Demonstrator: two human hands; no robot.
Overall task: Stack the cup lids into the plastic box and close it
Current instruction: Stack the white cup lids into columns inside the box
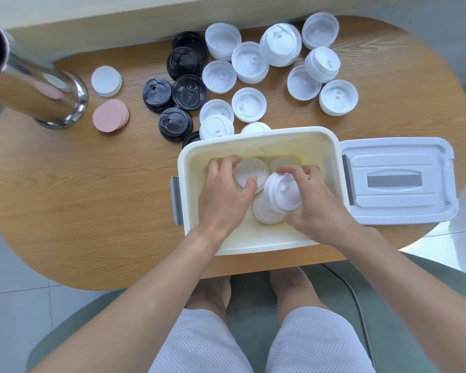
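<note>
Wooden counter [97, 205] under everything. Plastic box [256, 135] open at its near edge, box lid [398, 181] flat just right of it. White cup lids [276, 45] and black cup lids [184, 63] scattered beyond the box. Both hands inside: my left hand [223, 197], grip curled round a lid stack [249, 173]; my right hand [315, 203], grip pinching a tilted lid stack [281, 193]

Wooden oval table [92, 200], shiny metal cylinder [35, 87], white discs [106, 81] and pink discs [110, 115] stacked beside it
</note>
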